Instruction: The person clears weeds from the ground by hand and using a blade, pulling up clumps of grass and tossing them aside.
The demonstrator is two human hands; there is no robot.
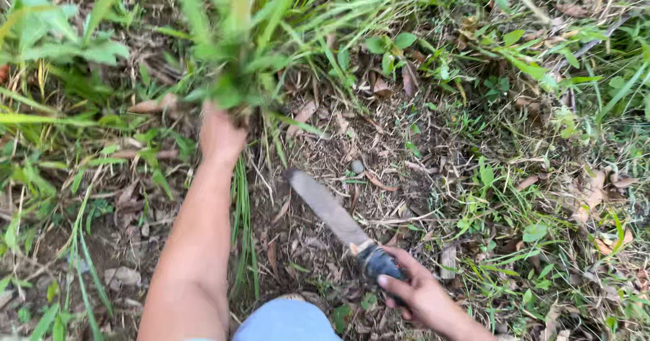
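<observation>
On the weedy ground, your left hand (220, 134) gripped a tuft of tall grass (237, 50) near its base | your right hand (423, 297) was closed on a machete (338, 222), blade low over dry leaves (325, 144) | step: likely cutting the gathered tuft | next: swing low at the stems, clear of your left wrist.

left hand (220, 136) grips a grass clump (233, 56); right hand (423, 297) holds a machete (332, 212).

left hand (220, 136) extended, clenched; right hand (423, 293) fisted low.
</observation>
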